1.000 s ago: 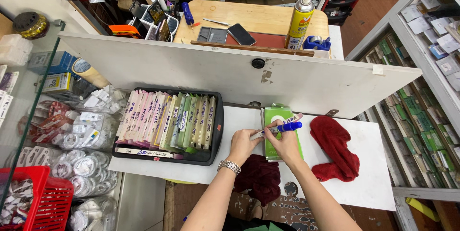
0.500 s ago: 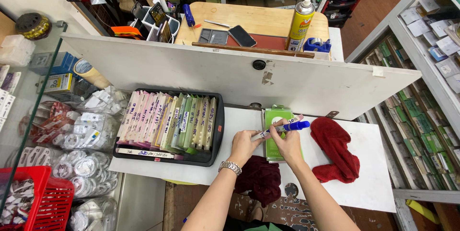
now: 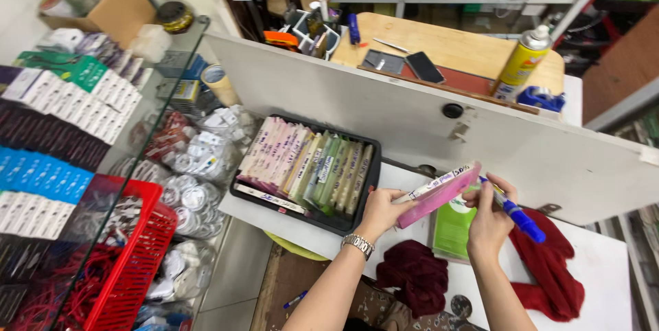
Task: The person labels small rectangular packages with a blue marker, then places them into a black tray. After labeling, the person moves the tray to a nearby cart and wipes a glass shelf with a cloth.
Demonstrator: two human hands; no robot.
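Note:
My left hand (image 3: pixel 382 209) holds a flat pink packet (image 3: pixel 439 193) with a white label strip, lifted above the white table (image 3: pixel 604 283) and tilted toward the black tray (image 3: pixel 371 187). My right hand (image 3: pixel 489 220) touches the packet's right end and grips a blue marker (image 3: pixel 516 211). A green packet (image 3: pixel 454 229) lies flat on the table under both hands. The black tray to the left stands full of upright pink and green packets (image 3: pixel 302 166).
A red cloth (image 3: pixel 546 269) lies right of the green packet and a dark red cloth (image 3: pixel 415 276) hangs at the table's front edge. A white partition board (image 3: pixel 384 108) stands behind. A red basket (image 3: pixel 134 255) and bagged goods (image 3: pixel 195 159) fill the left; a spray can (image 3: pixel 523 63) stands behind.
My hands have lifted a pink packet off the table and swung it left toward the tray. The view has shifted left and down. The marker stays in my right hand.

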